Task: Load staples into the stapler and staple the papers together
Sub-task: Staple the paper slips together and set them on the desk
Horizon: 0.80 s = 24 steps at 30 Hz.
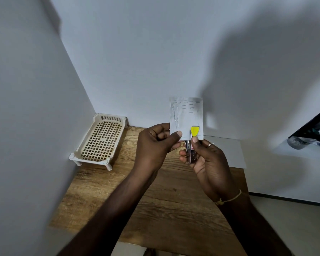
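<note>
Stapler (pixel 191 145) in right hand (pixel 205 159), label unreadable; papers (pixel 186 115) in left hand (pixel 153 145).

Matt paper sheet (pixel 186 117), wood-grain table (pixel 155 200), plastic tray (pixel 100 139)

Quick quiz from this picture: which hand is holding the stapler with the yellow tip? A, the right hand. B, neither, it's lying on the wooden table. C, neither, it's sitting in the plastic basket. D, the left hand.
A: the right hand grips the stapler, its yellow tip over the lower edge of the papers, which the left hand pinches.
</note>
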### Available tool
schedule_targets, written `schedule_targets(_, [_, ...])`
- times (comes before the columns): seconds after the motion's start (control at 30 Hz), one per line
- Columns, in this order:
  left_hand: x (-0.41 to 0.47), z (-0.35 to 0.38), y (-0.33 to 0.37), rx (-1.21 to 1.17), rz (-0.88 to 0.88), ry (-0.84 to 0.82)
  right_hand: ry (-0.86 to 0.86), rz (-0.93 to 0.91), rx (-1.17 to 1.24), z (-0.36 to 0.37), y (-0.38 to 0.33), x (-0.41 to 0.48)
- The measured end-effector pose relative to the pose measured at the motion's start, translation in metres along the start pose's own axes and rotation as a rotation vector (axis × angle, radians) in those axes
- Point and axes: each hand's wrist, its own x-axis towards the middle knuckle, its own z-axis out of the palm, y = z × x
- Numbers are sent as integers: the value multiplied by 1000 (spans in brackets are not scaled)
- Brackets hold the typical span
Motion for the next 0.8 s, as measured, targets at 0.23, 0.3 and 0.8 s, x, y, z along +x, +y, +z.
schedule_targets(0.23, [-1, -1, -2, -3, -7, 6, 19, 12, -1, -2, 1, 1])
schedule_targets(0.3, [-2, -1, -3, -8, -8, 8, 19, 15, -3, -1, 1, 0])
schedule_targets(0.8, [-4, -2, -10, -20, -45, 3, 78, 12, -30, 2, -1, -5])
